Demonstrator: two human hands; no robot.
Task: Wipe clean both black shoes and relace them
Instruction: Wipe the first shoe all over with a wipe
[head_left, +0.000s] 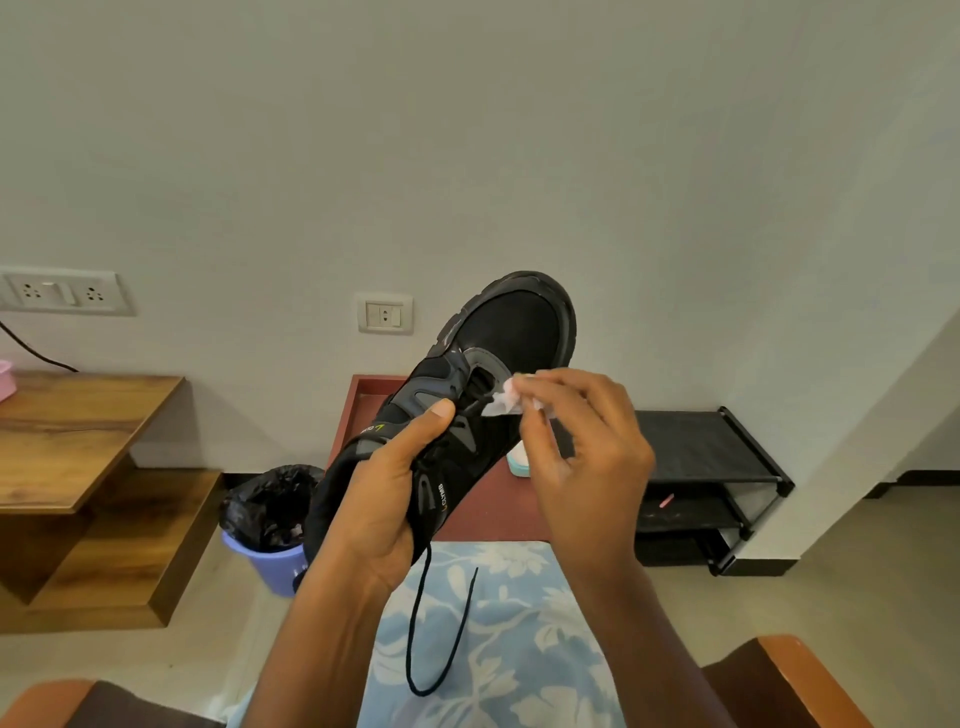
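Note:
A black shoe (511, 327) is raised in front of me, toe pointing up and away. My left hand (387, 493) grips it around the heel and ankle, thumb lying along the eyelets. My right hand (576, 447) pinches a small white wipe (503, 401) against the shoe's tongue area. A black lace (441, 629) hangs from the shoe in a loop over my lap. The second shoe is not in view.
A red-brown low table (363, 400) stands ahead with a white and teal container (519, 462) on it. A purple bin with a black liner (270, 519) sits at its left, a wooden desk (67, 431) further left, a black shoe rack (711, 467) at right. Chair arms flank my lap.

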